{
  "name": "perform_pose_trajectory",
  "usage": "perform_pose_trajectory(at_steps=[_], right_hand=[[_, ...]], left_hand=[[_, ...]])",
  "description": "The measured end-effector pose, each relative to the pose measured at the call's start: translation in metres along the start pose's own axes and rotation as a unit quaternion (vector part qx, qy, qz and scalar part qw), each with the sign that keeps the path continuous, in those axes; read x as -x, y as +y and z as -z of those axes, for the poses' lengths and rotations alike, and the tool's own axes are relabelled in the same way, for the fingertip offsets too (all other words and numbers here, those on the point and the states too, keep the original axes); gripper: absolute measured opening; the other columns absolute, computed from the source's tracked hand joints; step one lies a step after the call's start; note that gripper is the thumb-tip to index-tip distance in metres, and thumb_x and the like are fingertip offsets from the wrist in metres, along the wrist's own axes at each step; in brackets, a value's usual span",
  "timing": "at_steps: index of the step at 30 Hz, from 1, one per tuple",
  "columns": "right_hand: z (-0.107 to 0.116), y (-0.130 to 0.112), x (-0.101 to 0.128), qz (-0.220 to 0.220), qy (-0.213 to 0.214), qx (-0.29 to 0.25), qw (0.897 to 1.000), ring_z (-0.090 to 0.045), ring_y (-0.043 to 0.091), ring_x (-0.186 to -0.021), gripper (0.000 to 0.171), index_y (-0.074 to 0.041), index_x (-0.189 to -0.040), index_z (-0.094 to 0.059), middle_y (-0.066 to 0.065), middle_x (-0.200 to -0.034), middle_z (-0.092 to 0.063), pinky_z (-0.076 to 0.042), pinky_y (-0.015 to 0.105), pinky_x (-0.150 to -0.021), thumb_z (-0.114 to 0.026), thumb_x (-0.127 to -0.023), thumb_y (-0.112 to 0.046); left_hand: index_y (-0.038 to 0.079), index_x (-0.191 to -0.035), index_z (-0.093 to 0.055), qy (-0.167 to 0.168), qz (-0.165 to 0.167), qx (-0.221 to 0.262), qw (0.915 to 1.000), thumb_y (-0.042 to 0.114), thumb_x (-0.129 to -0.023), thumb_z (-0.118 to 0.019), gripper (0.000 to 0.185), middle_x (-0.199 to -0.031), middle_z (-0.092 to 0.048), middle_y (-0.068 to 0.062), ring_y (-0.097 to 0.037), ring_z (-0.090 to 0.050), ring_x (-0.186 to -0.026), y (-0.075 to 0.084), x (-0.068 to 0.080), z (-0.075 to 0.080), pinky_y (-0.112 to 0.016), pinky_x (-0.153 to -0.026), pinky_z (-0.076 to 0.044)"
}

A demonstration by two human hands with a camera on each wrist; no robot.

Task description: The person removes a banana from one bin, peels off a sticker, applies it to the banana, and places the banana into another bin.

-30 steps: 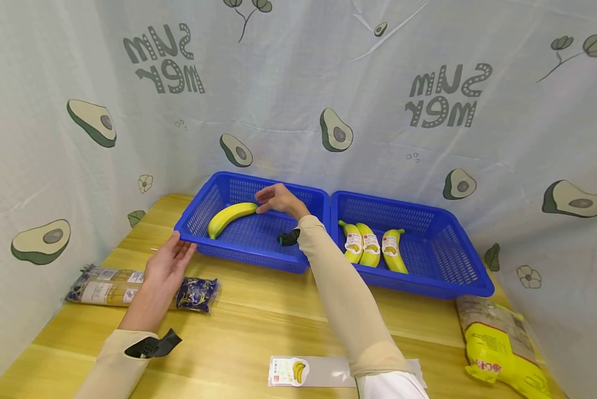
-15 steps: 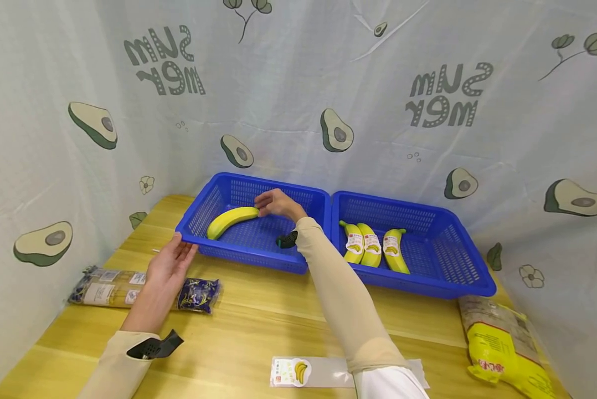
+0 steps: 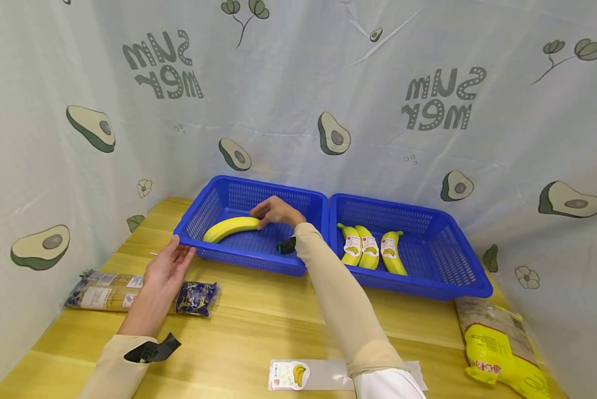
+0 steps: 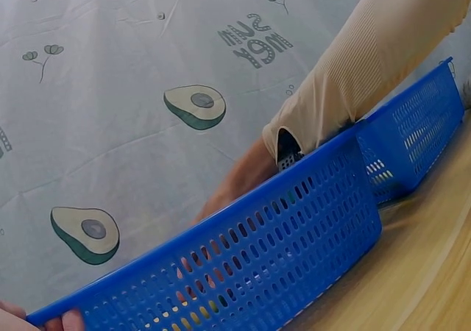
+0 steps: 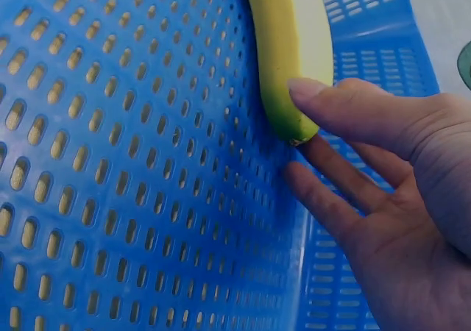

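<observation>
A bare yellow banana (image 3: 230, 228) lies in the left blue basket (image 3: 248, 261). My right hand (image 3: 273, 211) reaches into that basket and pinches the banana's right end. In the right wrist view my thumb lies on the tip of the banana (image 5: 288, 51) and the fingers (image 5: 335, 198) run under it along the basket floor (image 5: 110, 162). My left hand (image 3: 170, 261) rests with straight fingers against the basket's front left corner. In the left wrist view its fingertips (image 4: 68, 321) touch the rim of the basket (image 4: 257, 265).
A second blue basket (image 3: 428, 284) on the right holds three labelled bananas (image 3: 370, 249). On the wooden table lie a long packet with a purple end (image 3: 129, 289), a yellow bag (image 3: 503, 349) and a banana-label sheet (image 3: 298, 374). An avocado-print cloth hangs behind.
My right hand has lowered the banana a little, down and to the left, onto the basket floor. The left hand has stayed at the basket's corner.
</observation>
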State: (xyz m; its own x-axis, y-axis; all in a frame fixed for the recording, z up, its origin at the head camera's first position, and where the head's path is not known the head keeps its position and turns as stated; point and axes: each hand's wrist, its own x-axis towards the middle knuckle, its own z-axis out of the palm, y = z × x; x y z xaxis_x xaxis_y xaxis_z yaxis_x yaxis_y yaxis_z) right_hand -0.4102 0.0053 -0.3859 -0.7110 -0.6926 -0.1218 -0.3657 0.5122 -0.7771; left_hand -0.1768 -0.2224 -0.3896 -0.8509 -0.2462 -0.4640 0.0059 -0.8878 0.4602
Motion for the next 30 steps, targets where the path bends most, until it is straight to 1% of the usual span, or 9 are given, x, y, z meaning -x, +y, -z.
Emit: perform_pose_trajectory(at_steps=[4, 6, 13, 16, 19, 22, 24, 26, 30], right_hand=[[-0.002, 0.003, 0.003, 0.002, 0.007, -0.003, 1.0, -0.073, 0.03, -0.12, 0.049, 0.005, -0.134, -0.072, 0.019, -0.128, -0.076, -0.061, 0.034, -0.102, -0.086, -0.086, 0.01], [-0.002, 0.004, 0.005, 0.004, 0.003, 0.005, 1.0, -0.073, 0.029, -0.116, 0.049, 0.005, -0.132, -0.073, 0.019, -0.125, -0.077, -0.062, 0.033, -0.099, -0.087, -0.085, 0.009], [0.0, 0.001, 0.01, 0.02, -0.018, 0.044, 0.999, -0.069, 0.02, -0.102, 0.039, -0.001, -0.127, -0.078, 0.015, -0.119, -0.079, -0.061, 0.027, -0.088, -0.085, -0.088, 0.006], [0.002, 0.0, 0.013, 0.026, -0.02, 0.053, 0.998, -0.065, 0.019, -0.102, 0.037, -0.002, -0.126, -0.079, 0.013, -0.12, -0.078, -0.059, 0.027, -0.089, -0.083, -0.09, 0.005], [0.005, -0.001, 0.017, 0.028, -0.023, 0.051, 0.998, -0.066, 0.02, -0.108, 0.036, -0.004, -0.128, -0.079, 0.011, -0.125, -0.077, -0.059, 0.028, -0.095, -0.083, -0.092, 0.003], [0.01, -0.003, 0.02, 0.03, -0.029, 0.034, 0.999, -0.069, 0.022, -0.116, 0.037, -0.004, -0.131, -0.077, 0.012, -0.129, -0.076, -0.06, 0.03, -0.1, -0.082, -0.094, 0.001], [0.012, -0.004, 0.023, 0.029, -0.032, 0.024, 0.999, -0.071, 0.023, -0.117, 0.038, -0.003, -0.133, -0.076, 0.013, -0.131, -0.076, -0.061, 0.032, -0.101, -0.081, -0.095, 0.001], [0.015, -0.006, 0.025, 0.027, -0.033, 0.019, 0.999, -0.073, 0.023, -0.114, 0.037, -0.002, -0.134, -0.075, 0.014, -0.13, -0.076, -0.062, 0.035, -0.101, -0.079, -0.097, 0.0], [0.019, -0.009, 0.03, 0.022, -0.028, 0.013, 0.999, -0.077, 0.026, -0.102, 0.034, 0.002, -0.132, -0.075, 0.019, -0.126, -0.077, -0.063, 0.05, -0.099, -0.078, -0.098, 0.0]], left_hand=[[0.013, -0.15, -0.047, -0.004, 0.001, -0.007, 1.0, 0.013, -0.107, -0.06, 0.045, -0.112, -0.059, -0.003, -0.01, -0.056, -0.116, -0.003, 0.0, -0.001, -0.023, -0.107, -0.055], [0.013, -0.149, -0.047, -0.004, 0.0, -0.008, 1.0, 0.013, -0.107, -0.06, 0.043, -0.111, -0.059, -0.003, -0.01, -0.056, -0.115, -0.004, -0.001, -0.001, -0.023, -0.106, -0.056], [0.013, -0.145, -0.052, 0.001, 0.007, 0.007, 1.0, 0.012, -0.107, -0.061, 0.039, -0.11, -0.06, -0.004, -0.011, -0.058, -0.114, -0.005, -0.001, -0.001, -0.023, -0.107, -0.056], [0.013, -0.141, -0.054, 0.005, 0.012, 0.016, 0.9998, 0.011, -0.107, -0.063, 0.036, -0.108, -0.061, -0.005, -0.012, -0.06, -0.112, -0.004, -0.001, 0.0, -0.024, -0.107, -0.056], [0.012, -0.137, -0.056, 0.007, 0.015, 0.025, 0.9996, 0.01, -0.106, -0.064, 0.032, -0.106, -0.061, -0.005, -0.012, -0.061, -0.109, -0.004, -0.002, 0.0, -0.025, -0.105, -0.057], [0.012, -0.136, -0.057, 0.005, 0.019, 0.031, 0.9993, 0.01, -0.105, -0.064, 0.032, -0.107, -0.061, -0.006, -0.012, -0.061, -0.11, -0.003, -0.002, 0.0, -0.025, -0.104, -0.058], [0.013, -0.137, -0.056, 0.003, 0.022, 0.027, 0.9994, 0.01, -0.106, -0.064, 0.033, -0.108, -0.06, -0.005, -0.012, -0.06, -0.112, -0.003, -0.003, 0.0, -0.025, -0.105, -0.057], [0.013, -0.137, -0.056, 0.006, 0.023, 0.027, 0.9993, 0.01, -0.106, -0.065, 0.033, -0.109, -0.06, -0.005, -0.012, -0.059, -0.114, -0.002, -0.003, 0.0, -0.024, -0.106, -0.057], [0.012, -0.135, -0.058, 0.012, 0.023, 0.028, 0.9993, 0.009, -0.105, -0.066, 0.031, -0.11, -0.062, -0.005, -0.012, -0.059, -0.116, 0.0, -0.004, 0.003, -0.024, -0.108, -0.055]])
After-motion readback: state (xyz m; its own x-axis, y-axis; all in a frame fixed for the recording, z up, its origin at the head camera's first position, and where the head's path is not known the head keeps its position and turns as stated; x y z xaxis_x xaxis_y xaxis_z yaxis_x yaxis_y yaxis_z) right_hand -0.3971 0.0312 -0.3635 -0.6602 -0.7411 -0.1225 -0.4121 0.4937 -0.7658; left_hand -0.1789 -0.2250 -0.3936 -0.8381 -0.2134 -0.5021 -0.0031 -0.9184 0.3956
